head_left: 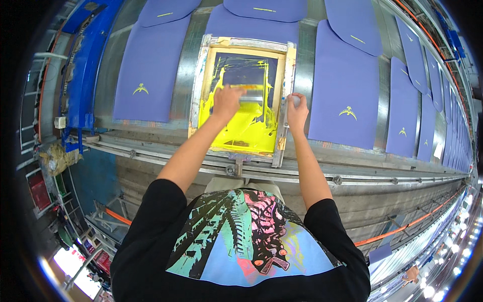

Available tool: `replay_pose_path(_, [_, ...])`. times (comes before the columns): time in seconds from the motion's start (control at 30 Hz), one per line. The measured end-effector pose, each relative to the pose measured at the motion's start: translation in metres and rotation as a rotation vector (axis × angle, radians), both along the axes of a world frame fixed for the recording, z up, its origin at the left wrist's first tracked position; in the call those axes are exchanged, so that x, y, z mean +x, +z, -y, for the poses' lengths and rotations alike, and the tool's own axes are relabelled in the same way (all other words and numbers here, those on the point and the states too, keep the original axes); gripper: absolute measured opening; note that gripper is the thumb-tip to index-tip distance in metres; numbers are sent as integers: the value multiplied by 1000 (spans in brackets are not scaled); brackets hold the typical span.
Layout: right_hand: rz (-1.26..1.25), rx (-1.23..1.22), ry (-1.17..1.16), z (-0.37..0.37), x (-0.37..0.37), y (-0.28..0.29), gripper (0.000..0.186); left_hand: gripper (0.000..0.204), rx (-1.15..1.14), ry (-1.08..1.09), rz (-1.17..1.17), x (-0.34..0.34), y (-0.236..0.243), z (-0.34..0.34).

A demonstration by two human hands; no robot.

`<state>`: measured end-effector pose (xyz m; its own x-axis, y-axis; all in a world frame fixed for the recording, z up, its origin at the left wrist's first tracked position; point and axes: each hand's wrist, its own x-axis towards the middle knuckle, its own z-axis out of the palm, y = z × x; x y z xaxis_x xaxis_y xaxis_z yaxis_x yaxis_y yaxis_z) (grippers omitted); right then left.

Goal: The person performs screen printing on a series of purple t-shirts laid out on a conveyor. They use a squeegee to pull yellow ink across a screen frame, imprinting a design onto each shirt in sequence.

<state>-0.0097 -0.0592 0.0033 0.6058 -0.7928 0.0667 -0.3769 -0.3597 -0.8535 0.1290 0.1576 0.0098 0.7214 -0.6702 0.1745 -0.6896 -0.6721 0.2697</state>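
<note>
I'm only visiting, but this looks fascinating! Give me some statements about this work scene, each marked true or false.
1. The left hand holds a squeegee. True.
2. The ink inside the frame is red. False: it is yellow.
3. The right hand is at the frame's right edge. True.
4. Purple-blue panels lie only to the left of the frame. False: they lie on both sides.
5. The person's sleeves are white. False: they are black.

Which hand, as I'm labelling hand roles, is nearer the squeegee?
Left: the left hand holds the left end of the squeegee; the right hand is apart, at the right rail of the printing frame.
</note>
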Motion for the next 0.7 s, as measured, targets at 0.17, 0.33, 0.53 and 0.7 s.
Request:
replay_pose_path(0.17, [-23, 38, -25, -1, -7, -5, 26, 34, -127, -77, 13, -83, -18, -47])
replay_pose_path(0.33, [8, 39, -13, 0, -6, -15, 26, 33, -93, 26, -102, -19, -11, -15])
replay_pose_path(0.53, [13, 25, 11, -14, 1, -16, 22, 32, 48, 155, -212, 105, 24, 39])
replay_pose_path(0.7, [80, -50, 3, -6, 9, -16, 22, 33, 46, 91, -137, 69, 7, 31])
